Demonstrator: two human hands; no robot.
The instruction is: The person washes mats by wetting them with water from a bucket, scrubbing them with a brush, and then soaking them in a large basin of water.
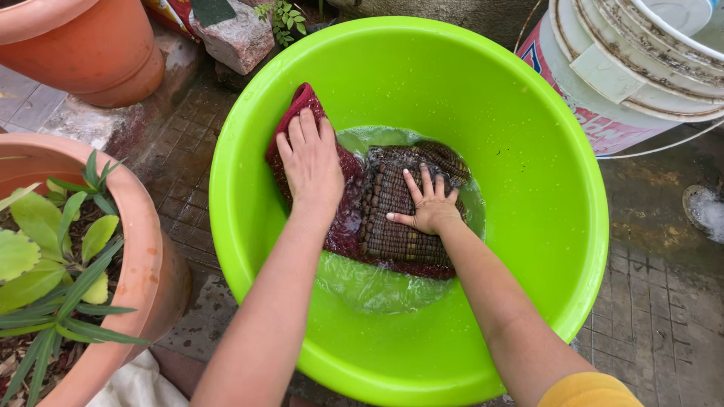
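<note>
**A:** Start with the biggest thing; what is the work sitting in?

**B:** A wide lime-green basin (528, 151) on wet paving; a shallow pool of soapy-looking water lies at its bottom, and a dark red cloth with a ribbed brown panel (396, 226) lies in that pool, its upper left corner riding up the basin wall, out of the water.

**A:** And around the basin?

**B:** Two terracotta pots at the left, the nearer pot (136, 249) holding a leafy plant; a stack of white buckets (626, 83) at the upper right, just beside the rim.

**A:** Now the hands.

**B:** The left hand (311, 162) lies flat on the red part, fingers together, pinning it against the slope; the right hand (431, 205) is spread wide on the ribbed panel, palm down; neither closes around anything, both press.

**A:** How would you do this pressing well?

**B:** I judge it best to keep the left hand as the anchor and let the right one work, pushing the heel of the palm along the ribs rather than across them, so dirt is driven out of the grooves; the dry-riding corner wants drawing down into the water too; weight should stay over the basin's middle, lest the rim tip.

**A:** Is the water deep enough?

**B:** Hard to tell; the cloth hides most of the pool, but it seems only half soaked.
</note>
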